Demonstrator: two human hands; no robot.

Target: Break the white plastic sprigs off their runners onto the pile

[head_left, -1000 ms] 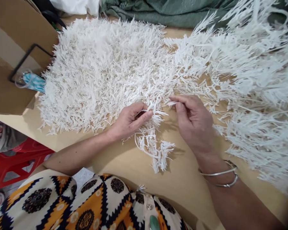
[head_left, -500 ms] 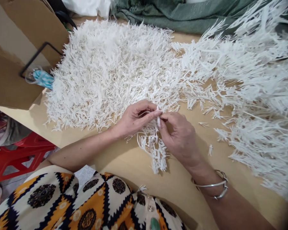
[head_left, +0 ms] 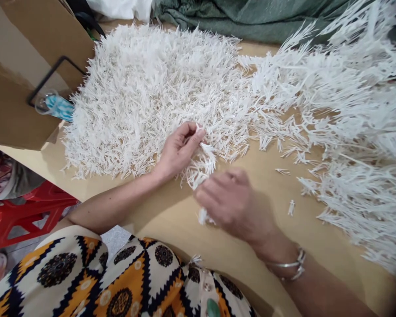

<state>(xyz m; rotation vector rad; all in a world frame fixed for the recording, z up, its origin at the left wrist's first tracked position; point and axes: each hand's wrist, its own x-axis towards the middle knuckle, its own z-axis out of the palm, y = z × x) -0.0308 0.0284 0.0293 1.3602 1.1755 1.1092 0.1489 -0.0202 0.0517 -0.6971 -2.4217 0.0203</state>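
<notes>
My left hand (head_left: 181, 147) pinches a white feathery plastic sprig (head_left: 207, 158) between thumb and fingers, at the front edge of a broad heap of white sprigs (head_left: 158, 88). The sprig's fronds droop below the fingertips toward the table. My right hand (head_left: 226, 204), with a silver bangle at the wrist, is lower and to the right, curled and blurred by motion. It covers part of the hanging fronds, and its fingertips are hidden, so whether it grips anything does not show.
A cardboard box (head_left: 16, 88) with a black wire frame and a clear cup of something blue stands at left. Longer white branches (head_left: 356, 123) pile up at right. Dark green cloth (head_left: 251, 20) lies behind. A red stool (head_left: 29, 215) is beside the table.
My hands, together at the sprig before, are now apart. The left moved up and left with the sprig; the right dropped lower and turned over the hanging fronds.
</notes>
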